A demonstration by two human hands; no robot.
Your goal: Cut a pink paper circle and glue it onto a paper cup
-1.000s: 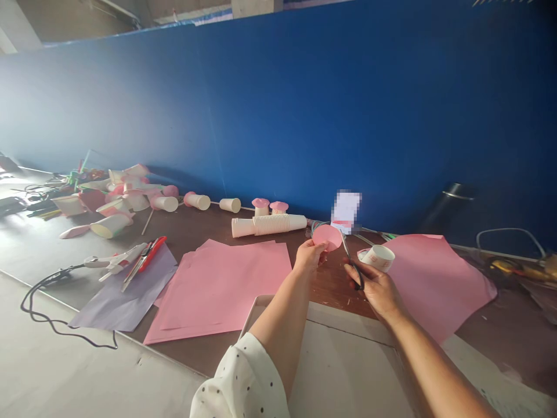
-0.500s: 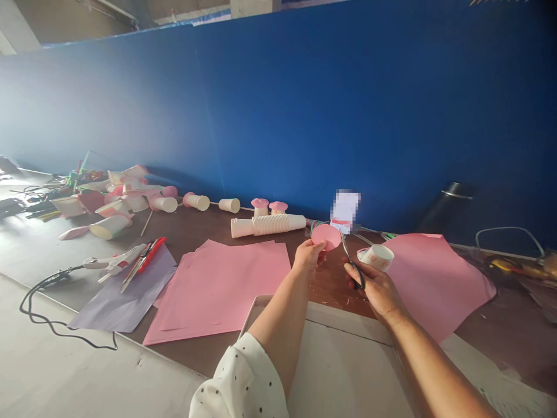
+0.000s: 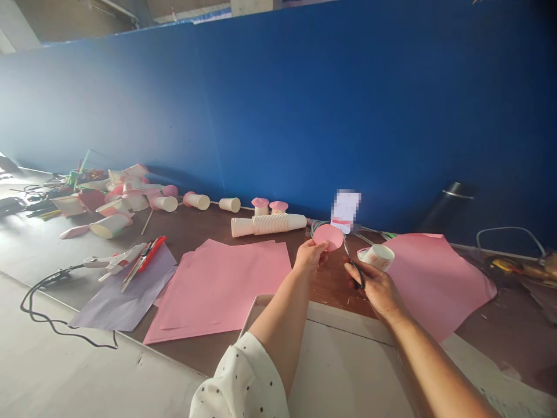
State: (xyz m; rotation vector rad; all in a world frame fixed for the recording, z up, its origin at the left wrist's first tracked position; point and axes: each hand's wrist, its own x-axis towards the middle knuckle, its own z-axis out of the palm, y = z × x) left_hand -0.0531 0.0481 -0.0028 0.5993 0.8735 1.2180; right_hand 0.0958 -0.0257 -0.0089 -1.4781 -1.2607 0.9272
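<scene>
Scissors (image 3: 347, 251) lie in the right hand (image 3: 382, 292), whose fingers are hooked about the dark handles, while the left hand (image 3: 310, 256) pinches a pink disc (image 3: 328, 237) by its near edge, thumb on top. The disc is held up over the table (image 3: 333, 295), just left of the blades; whether they touch its rim I cannot tell. Its outline looks round all the way, so the cutting seems mostly done, though a last trim may be left. Two cups (image 3: 261, 211) by the wall wear pink caps and look finished, while the stack (image 3: 278, 224) is bare, so much seems left to make up. Pink sheets (image 3: 226, 290) lie to the left, and a larger sheet (image 3: 439, 281) to the right. Being round, the disc has no long axis; its flat face tips up towards the wearer. The scissors' long axis runs away from the wearer, tips forward and leaning left. A printed cup (image 3: 378, 257) sits just beyond the right hand, and I cannot tell if fingers touch it.
</scene>
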